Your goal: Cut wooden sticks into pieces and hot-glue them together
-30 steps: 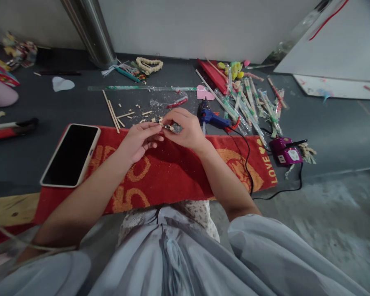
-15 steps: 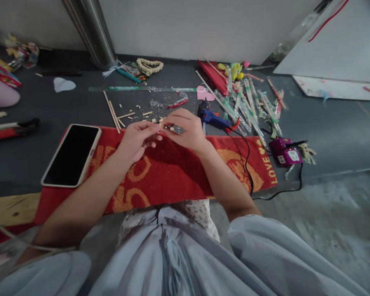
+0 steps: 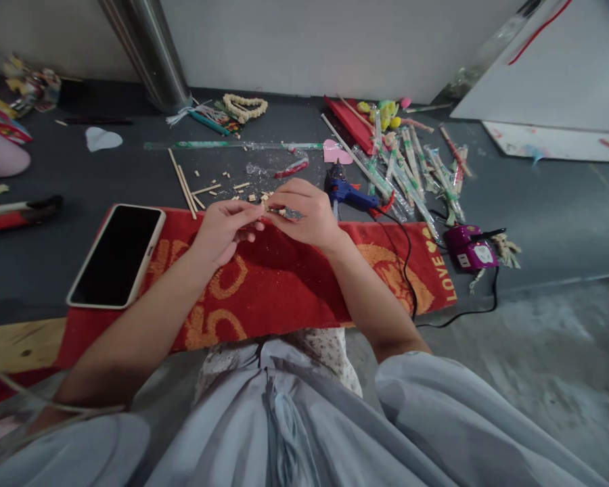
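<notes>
Over the far edge of the red towel (image 3: 294,291), the left hand (image 3: 220,230) and right hand (image 3: 307,215) meet at their fingertips around a small pale piece (image 3: 264,205). Thumb and forefinger of each hand are pinched nearly closed on it, the left hand's other fingers loosely curled beneath. Most of the piece is covered, so its outline is hard to make out; it seems to be wooden, like the cut bits (image 3: 252,198) scattered just beyond on the dark counter (image 3: 126,176). Clear wrapping shows in the gap under the right forefinger, though whether it is held or lies behind I cannot tell.

Two thin sticks (image 3: 181,182) lie beyond the left wrist. A phone (image 3: 116,257), its screen dark, rests across the towel's left end, and the left forearm hides some of the towel's lettering. Near the right hand, a blue glue gun (image 3: 352,194) lies with its cable running over the towel. Behind it, wrapped chopsticks (image 3: 411,169) overlap too thickly to count. At the left, the frame cuts off the red handles of the pliers (image 3: 20,215) and a pink object (image 3: 0,154).
</notes>
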`<state>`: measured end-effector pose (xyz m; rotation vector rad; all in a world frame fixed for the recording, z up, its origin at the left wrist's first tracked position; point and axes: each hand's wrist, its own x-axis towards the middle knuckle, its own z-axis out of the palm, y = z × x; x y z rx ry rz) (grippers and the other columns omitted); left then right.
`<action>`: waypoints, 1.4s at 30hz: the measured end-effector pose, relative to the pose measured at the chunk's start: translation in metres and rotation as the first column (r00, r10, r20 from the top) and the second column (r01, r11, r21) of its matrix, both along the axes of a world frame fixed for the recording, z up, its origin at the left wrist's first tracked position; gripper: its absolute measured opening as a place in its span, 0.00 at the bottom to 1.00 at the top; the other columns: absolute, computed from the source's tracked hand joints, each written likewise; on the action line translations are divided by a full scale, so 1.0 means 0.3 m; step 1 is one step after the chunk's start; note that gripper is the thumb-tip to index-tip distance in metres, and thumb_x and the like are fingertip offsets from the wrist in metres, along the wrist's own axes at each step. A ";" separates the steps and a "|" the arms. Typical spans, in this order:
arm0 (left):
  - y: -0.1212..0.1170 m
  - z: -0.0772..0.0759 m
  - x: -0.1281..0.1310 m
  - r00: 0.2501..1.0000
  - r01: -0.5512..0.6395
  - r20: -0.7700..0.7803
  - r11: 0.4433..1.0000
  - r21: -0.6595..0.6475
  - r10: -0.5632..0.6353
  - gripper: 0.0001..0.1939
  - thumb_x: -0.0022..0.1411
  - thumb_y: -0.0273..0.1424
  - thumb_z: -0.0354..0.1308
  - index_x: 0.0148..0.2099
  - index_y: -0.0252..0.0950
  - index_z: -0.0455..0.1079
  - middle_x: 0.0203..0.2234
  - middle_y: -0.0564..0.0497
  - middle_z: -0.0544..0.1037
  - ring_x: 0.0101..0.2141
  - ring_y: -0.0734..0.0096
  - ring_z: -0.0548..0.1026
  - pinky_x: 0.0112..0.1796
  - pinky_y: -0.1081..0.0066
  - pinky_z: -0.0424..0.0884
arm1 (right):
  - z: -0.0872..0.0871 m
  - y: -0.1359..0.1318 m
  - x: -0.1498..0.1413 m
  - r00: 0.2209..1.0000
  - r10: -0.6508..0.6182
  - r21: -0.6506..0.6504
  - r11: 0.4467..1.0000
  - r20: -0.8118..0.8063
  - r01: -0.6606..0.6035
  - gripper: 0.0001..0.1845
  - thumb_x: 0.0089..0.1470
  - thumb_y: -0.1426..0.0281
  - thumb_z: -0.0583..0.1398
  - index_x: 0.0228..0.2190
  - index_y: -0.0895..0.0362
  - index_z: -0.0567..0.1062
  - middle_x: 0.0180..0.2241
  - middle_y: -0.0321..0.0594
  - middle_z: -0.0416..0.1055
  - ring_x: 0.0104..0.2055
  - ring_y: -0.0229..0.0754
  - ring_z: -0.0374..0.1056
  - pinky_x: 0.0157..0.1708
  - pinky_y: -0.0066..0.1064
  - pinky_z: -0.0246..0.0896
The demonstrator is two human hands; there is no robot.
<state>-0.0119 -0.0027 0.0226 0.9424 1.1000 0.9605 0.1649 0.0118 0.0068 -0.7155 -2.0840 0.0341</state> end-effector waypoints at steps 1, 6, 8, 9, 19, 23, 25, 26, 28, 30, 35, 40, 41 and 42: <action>0.000 0.000 0.000 1.000 0.001 0.002 1.000 0.001 -0.001 0.09 0.45 0.32 0.68 0.26 0.33 0.72 0.17 0.53 0.73 0.20 0.78 0.71 0.18 0.80 0.62 | -0.001 0.001 0.000 1.000 -0.001 0.000 1.000 0.001 0.001 0.10 0.62 0.66 0.57 0.34 0.58 0.75 0.32 0.40 0.74 0.37 0.37 0.70 0.39 0.32 0.65; 0.003 -0.002 0.000 1.000 0.005 -0.029 1.000 0.000 -0.005 0.10 0.44 0.33 0.68 0.27 0.33 0.72 0.17 0.54 0.72 0.20 0.77 0.71 0.19 0.79 0.62 | -0.004 0.002 0.001 1.000 -0.003 0.000 1.000 0.014 0.003 0.09 0.62 0.66 0.57 0.34 0.58 0.75 0.32 0.40 0.74 0.37 0.37 0.70 0.40 0.33 0.65; 0.005 -0.003 0.001 0.999 0.009 -0.032 1.000 0.000 -0.009 0.10 0.43 0.33 0.68 0.27 0.33 0.72 0.17 0.54 0.72 0.20 0.78 0.71 0.19 0.79 0.62 | -0.003 0.002 0.002 0.999 -0.008 -0.021 1.000 0.038 0.009 0.10 0.62 0.66 0.56 0.34 0.57 0.74 0.32 0.40 0.74 0.38 0.38 0.70 0.40 0.34 0.65; 0.006 -0.004 0.001 1.000 0.012 -0.026 1.000 0.000 -0.012 0.10 0.43 0.33 0.68 0.27 0.33 0.72 0.16 0.54 0.72 0.20 0.78 0.70 0.19 0.80 0.62 | -0.002 0.001 0.002 0.999 -0.011 -0.030 0.999 0.049 0.013 0.10 0.62 0.66 0.56 0.34 0.57 0.74 0.32 0.40 0.74 0.38 0.38 0.70 0.40 0.34 0.65; 0.014 -0.011 0.006 1.000 0.013 -0.017 0.999 0.040 -0.012 0.04 0.46 0.30 0.64 0.26 0.35 0.73 0.16 0.53 0.73 0.19 0.76 0.70 0.17 0.79 0.62 | 0.006 -0.002 0.006 0.993 -0.009 -0.006 1.000 0.114 0.010 0.10 0.63 0.69 0.53 0.36 0.57 0.74 0.35 0.41 0.74 0.39 0.40 0.68 0.42 0.37 0.66; 0.011 -0.008 0.011 1.000 -0.009 0.013 0.999 0.048 0.008 0.03 0.45 0.29 0.64 0.25 0.35 0.72 0.17 0.54 0.72 0.18 0.77 0.70 0.16 0.79 0.62 | 0.011 -0.006 -0.002 0.996 -0.007 -0.022 1.000 0.088 0.009 0.10 0.63 0.68 0.54 0.36 0.57 0.73 0.35 0.41 0.73 0.40 0.40 0.68 0.42 0.36 0.66; 0.009 -0.005 0.015 0.999 -0.023 0.027 0.999 0.047 0.022 0.03 0.44 0.29 0.63 0.25 0.36 0.72 0.16 0.55 0.72 0.17 0.78 0.69 0.15 0.79 0.61 | 0.015 -0.010 -0.007 0.998 -0.004 -0.035 0.999 0.069 0.007 0.09 0.63 0.67 0.54 0.36 0.58 0.73 0.34 0.41 0.72 0.39 0.39 0.68 0.41 0.35 0.66; 0.008 -0.002 0.017 0.999 -0.031 0.037 0.998 0.046 0.030 0.03 0.44 0.29 0.63 0.24 0.36 0.71 0.15 0.56 0.71 0.17 0.78 0.68 0.15 0.79 0.61 | 0.017 -0.012 -0.010 0.998 -0.003 -0.044 0.999 0.061 0.006 0.09 0.63 0.67 0.54 0.36 0.58 0.73 0.34 0.41 0.71 0.39 0.39 0.68 0.41 0.35 0.66; 0.005 0.004 0.021 0.998 -0.045 0.056 0.998 0.037 0.043 0.04 0.42 0.28 0.63 0.23 0.36 0.70 0.15 0.56 0.71 0.16 0.78 0.68 0.14 0.79 0.60 | 0.021 -0.016 -0.014 0.999 0.001 -0.062 0.998 0.044 0.001 0.09 0.63 0.67 0.54 0.37 0.58 0.72 0.34 0.40 0.71 0.38 0.38 0.67 0.41 0.34 0.65; 0.002 0.012 0.024 0.996 -0.053 0.068 0.998 0.020 0.051 0.04 0.42 0.28 0.63 0.23 0.36 0.70 0.14 0.57 0.71 0.16 0.79 0.67 0.14 0.79 0.59 | 0.025 -0.019 -0.016 1.000 0.010 -0.076 0.997 0.028 -0.008 0.10 0.63 0.66 0.54 0.37 0.58 0.72 0.34 0.40 0.71 0.38 0.38 0.67 0.41 0.34 0.65; -0.004 0.026 0.022 0.998 -0.044 0.044 0.999 -0.009 0.045 0.04 0.44 0.28 0.62 0.25 0.36 0.69 0.15 0.57 0.70 0.16 0.80 0.66 0.15 0.79 0.59 | 0.036 -0.025 -0.015 0.999 0.027 -0.121 0.992 0.018 -0.025 0.09 0.64 0.66 0.54 0.37 0.58 0.71 0.34 0.41 0.70 0.39 0.39 0.67 0.44 0.35 0.64; -0.002 0.025 0.014 0.999 0.017 0.039 1.000 0.000 -0.017 0.08 0.46 0.31 0.64 0.27 0.36 0.69 0.16 0.56 0.70 0.17 0.79 0.67 0.16 0.79 0.60 | 0.046 -0.030 -0.014 1.000 -0.001 -0.165 0.986 0.029 0.006 0.10 0.64 0.65 0.54 0.37 0.57 0.71 0.34 0.41 0.71 0.40 0.39 0.68 0.44 0.35 0.65; -0.002 0.024 0.013 0.999 0.025 0.049 1.000 -0.002 -0.025 0.08 0.45 0.31 0.65 0.27 0.35 0.69 0.16 0.56 0.70 0.17 0.79 0.67 0.16 0.79 0.60 | 0.047 -0.031 -0.014 1.000 -0.002 -0.168 0.986 0.022 0.006 0.10 0.64 0.65 0.54 0.36 0.57 0.71 0.34 0.41 0.71 0.39 0.39 0.68 0.43 0.35 0.65; -0.001 0.023 0.012 0.998 0.031 0.060 0.999 -0.007 -0.031 0.08 0.45 0.31 0.65 0.26 0.35 0.69 0.16 0.56 0.70 0.17 0.79 0.67 0.16 0.79 0.60 | 0.047 -0.031 -0.014 1.000 -0.004 -0.170 0.985 0.013 0.006 0.10 0.63 0.65 0.54 0.36 0.57 0.71 0.34 0.41 0.72 0.39 0.39 0.68 0.43 0.35 0.65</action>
